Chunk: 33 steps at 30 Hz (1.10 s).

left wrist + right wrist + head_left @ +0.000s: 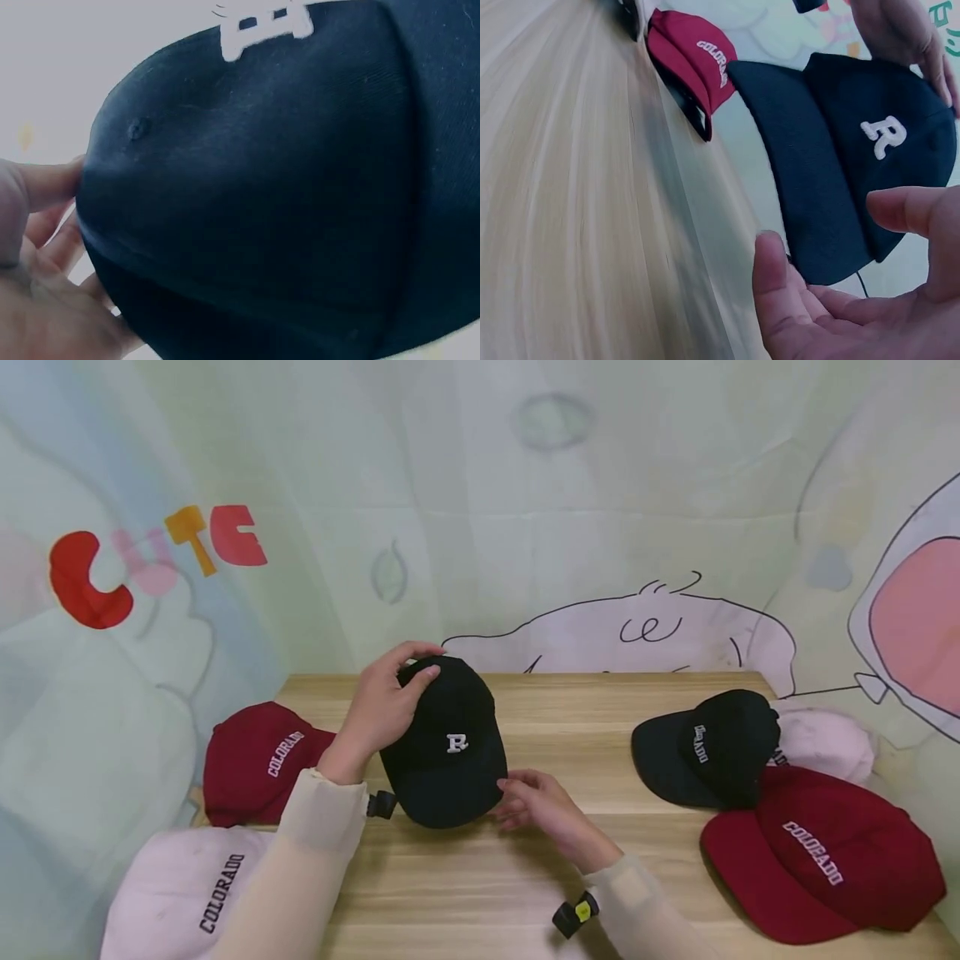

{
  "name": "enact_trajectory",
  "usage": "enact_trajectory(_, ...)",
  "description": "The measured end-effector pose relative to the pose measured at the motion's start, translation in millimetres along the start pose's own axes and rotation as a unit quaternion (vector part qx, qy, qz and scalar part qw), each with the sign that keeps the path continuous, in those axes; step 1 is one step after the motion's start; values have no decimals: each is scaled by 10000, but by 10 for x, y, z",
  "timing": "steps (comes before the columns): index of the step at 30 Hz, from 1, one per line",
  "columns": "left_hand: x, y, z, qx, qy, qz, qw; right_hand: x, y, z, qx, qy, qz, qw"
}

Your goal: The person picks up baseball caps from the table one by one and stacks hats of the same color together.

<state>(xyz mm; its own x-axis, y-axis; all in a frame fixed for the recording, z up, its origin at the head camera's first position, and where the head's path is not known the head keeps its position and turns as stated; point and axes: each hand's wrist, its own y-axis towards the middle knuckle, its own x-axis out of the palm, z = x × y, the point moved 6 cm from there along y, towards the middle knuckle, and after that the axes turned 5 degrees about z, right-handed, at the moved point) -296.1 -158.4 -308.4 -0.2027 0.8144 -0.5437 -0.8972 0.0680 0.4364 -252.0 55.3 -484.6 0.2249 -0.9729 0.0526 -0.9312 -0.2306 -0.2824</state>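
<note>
Black cap (441, 714), white R (457, 743) above its curved brim (450, 799).

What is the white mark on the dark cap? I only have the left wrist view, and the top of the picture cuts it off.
Observer: It is a white letter R on the front of the held black cap.
Operator: Where is the right hand?
Observer: Beside the brim, at its right edge in the head view; I can't tell whether it touches.
Operator: Any caps on the right?
Observer: Three: a red cap, a second black cap and a pale cap.
</note>
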Motion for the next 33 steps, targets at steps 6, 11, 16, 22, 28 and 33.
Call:
enact_trajectory(6, 101, 103, -212, -265, 174, -199, 9993, 13, -32, 23, -30, -149, -268, 9995)
enact_trajectory(11, 199, 180, -392, -429, 427, -310, 9977, 64, -50, 48, -63, -300, -423, 9986)
enact_trajectory(16, 275, 233, -527, -413, 709, -455, 9956, 143, -27, 87, -30, -243, -466, 9986)
enact_trajectory(22, 335, 275, -676, -506, 847, -480, 9940, 248, -4, 136, 84, -127, -540, 9984)
enact_trajectory(28, 404, 281, -784, -644, 868, -523, 9928, 298, 13, 175, 96, 36, -463, 9989)
enact_trajectory(33, 460, 268, -845, -804, 895, -590, 9910, 333, 17, 207, 163, 50, -531, 9984)
